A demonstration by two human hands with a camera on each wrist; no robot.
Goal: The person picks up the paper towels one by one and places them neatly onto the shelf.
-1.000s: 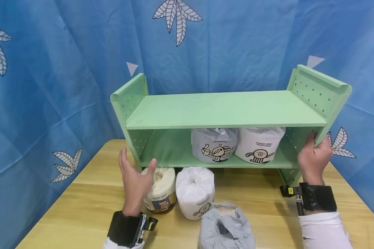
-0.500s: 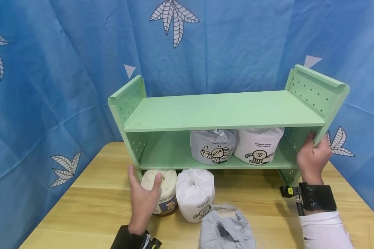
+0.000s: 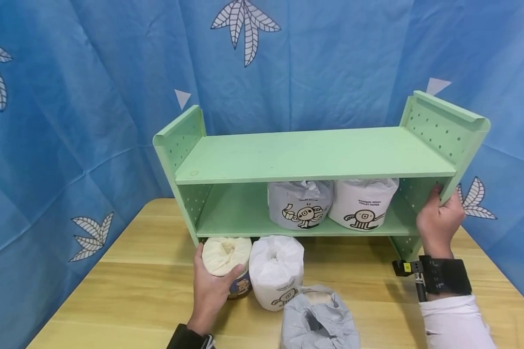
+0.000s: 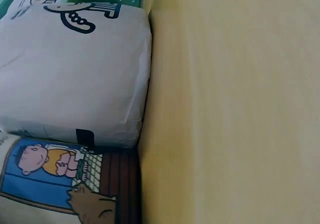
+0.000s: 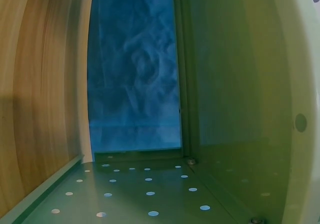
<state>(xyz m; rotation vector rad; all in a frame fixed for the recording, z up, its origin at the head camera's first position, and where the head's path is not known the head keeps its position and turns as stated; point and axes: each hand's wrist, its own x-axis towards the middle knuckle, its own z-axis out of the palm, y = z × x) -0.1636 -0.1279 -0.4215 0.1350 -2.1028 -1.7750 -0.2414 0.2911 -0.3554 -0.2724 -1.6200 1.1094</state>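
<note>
My left hand [image 3: 211,286] grips a cream toilet roll [image 3: 226,257] with a cartoon label, standing on the wooden table in front of the green shelf unit [image 3: 314,155]. The left wrist view shows that cartoon label [image 4: 55,179] beside a white wrapped roll [image 4: 75,74]. My right hand [image 3: 438,220] holds the front edge of the shelf's right side panel [image 3: 451,131]. Two wrapped rolls, one grey [image 3: 300,203] and one white [image 3: 363,202], sit on the lower shelf. A white roll [image 3: 276,271] and a grey-wrapped roll [image 3: 319,320] stand on the table.
The top shelf board [image 3: 314,152] carries nothing. Blue cloth with leaf prints [image 3: 91,97] hangs behind and to both sides. The wooden table [image 3: 126,291] runs to the front. The right wrist view shows the perforated green panel [image 5: 145,194] from inside.
My left hand has moved from open in the air down onto the cream roll and closed around it. The right hand has stayed on the shelf's side panel.
</note>
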